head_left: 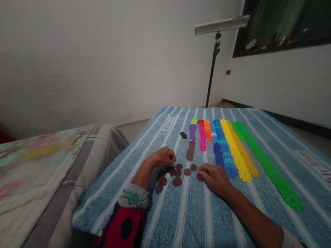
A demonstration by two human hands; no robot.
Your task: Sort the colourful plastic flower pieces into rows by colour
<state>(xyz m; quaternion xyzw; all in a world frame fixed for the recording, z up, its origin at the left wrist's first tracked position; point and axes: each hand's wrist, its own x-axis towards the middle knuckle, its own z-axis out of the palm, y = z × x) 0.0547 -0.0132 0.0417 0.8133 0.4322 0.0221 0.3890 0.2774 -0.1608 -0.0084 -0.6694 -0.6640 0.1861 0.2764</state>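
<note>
Loose brown snowflake discs lie scattered on the striped cloth between my hands. My left hand is closed over the far left side of this group, its fingertips down among the discs; what they pinch, if anything, is hidden. With thumb and finger, my right hand grips a reddish-brown snowflake disc at the right of the group. Farther off, a short row of overlapping brown discs runs on from a purple row.
Pink, orange, blue, yellow and green disc rows lie to the right. Black discs lie beyond my left hand. A striped blue cloth covers the table. A black stand rises behind.
</note>
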